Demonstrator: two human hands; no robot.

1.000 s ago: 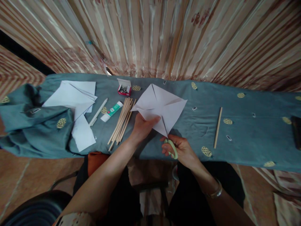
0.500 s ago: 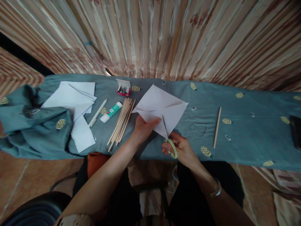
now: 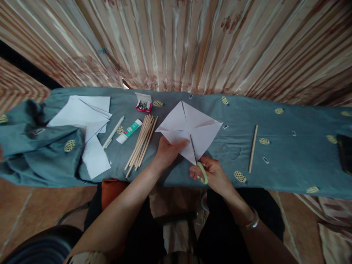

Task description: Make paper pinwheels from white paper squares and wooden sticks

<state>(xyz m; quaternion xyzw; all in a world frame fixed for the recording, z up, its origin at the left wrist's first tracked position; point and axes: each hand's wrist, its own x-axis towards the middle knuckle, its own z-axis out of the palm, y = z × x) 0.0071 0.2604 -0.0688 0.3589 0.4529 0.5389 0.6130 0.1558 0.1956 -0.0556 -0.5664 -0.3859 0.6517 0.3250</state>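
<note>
A white square sheet of paper (image 3: 203, 134) is held up like a diamond, with slits running from its corners toward the middle. My left hand (image 3: 168, 151) pinches its near left edge, thumb on top. In my right hand (image 3: 210, 172) is a pair of scissors (image 3: 202, 172) with light green handles. One dark blade lies over the paper, pointing from the near corner toward the centre; the other blade is hidden beneath. Just left of the paper lies a bundle of thin wooden sticks (image 3: 141, 143).
Left of the sticks are a glue stick (image 3: 129, 131), a white pen (image 3: 113, 132) and white paper sheets (image 3: 79, 115). A small red box (image 3: 143, 103) of metal bits stands behind them. A single stick (image 3: 253, 148) and a dark object (image 3: 344, 152) lie rightward on the green cloth (image 3: 299, 161).
The far slit in the paper shows wider now, and the sheet's right corner sits slightly further right. Both hands and the scissors keep nearly the same place.
</note>
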